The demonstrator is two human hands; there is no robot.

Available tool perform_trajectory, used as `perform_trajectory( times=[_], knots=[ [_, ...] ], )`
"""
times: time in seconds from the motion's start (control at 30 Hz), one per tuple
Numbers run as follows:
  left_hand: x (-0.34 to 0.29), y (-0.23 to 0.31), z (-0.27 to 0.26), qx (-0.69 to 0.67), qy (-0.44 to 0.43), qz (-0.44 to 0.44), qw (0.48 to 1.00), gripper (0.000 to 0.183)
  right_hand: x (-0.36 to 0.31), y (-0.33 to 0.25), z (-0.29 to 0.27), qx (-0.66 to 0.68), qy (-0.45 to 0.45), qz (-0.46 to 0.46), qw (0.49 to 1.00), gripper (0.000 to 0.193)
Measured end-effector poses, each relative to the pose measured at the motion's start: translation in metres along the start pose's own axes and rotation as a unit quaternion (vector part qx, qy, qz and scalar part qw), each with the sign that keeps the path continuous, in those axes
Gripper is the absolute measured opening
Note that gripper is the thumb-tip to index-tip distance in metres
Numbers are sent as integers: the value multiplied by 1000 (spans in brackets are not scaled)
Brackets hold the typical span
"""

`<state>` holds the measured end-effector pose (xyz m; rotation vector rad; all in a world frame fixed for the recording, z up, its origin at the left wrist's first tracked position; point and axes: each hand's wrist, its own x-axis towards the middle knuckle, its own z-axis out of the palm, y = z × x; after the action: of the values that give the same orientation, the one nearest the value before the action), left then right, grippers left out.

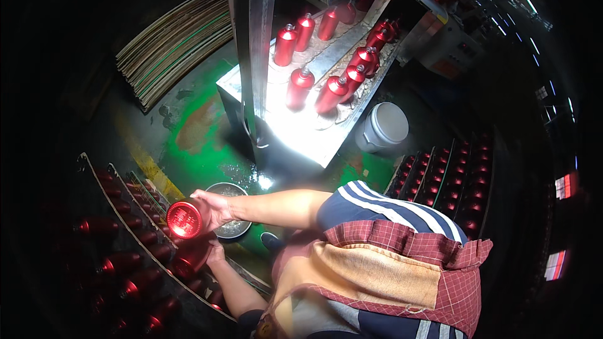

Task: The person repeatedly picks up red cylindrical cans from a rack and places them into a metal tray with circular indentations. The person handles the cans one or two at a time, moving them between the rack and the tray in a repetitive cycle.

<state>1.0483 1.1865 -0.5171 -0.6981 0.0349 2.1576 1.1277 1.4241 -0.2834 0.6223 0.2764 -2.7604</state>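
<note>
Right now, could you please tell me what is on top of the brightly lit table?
Red bottles stand on the table, on both sides of a metal strip. The upright post hides part of the table, so anything behind it cannot be seen.

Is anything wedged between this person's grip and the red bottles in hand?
Nothing visible: the bare right grip holds the upper red bottle directly, and the left grip meets the lower red bottle, though shadow hides some of that contact.

From here I can see a bright table (290, 133) with red bottles (300, 90) standing along it; the green-patched floor (210, 129)'s got a white bucket (389, 124) and a stack of thin boards (179, 44).
</note>
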Motion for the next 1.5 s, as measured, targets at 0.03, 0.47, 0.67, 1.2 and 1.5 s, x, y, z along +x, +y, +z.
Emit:
perform_trajectory(
  times=[0.03, 0.47, 0.67, 1.2, 1.5],
  knots=[
    [9, 5, -2, 2, 46, 14, 999, 44, -1, -1, 1, 7, 31, -5, 999, 61],
    [-52, -97, 92, 182, 15, -3, 983, 51, -167, -52, -22, 49, -160, -175, 970, 38],
    [-54, -278, 185, 507, -112, 19, 854, 48, -387, -110, -115, -7, -63, -328, 943, 46],
    [51, -708, 244, 857, -213, 404, 237, 30, -631, -481, -127, -588, 363, -677, 254, 42],
    [83, -754, 247, 875, -231, 345, 248, 37, -433, -593, -217, -673, 390, -506, 372, 42]
  ],
)
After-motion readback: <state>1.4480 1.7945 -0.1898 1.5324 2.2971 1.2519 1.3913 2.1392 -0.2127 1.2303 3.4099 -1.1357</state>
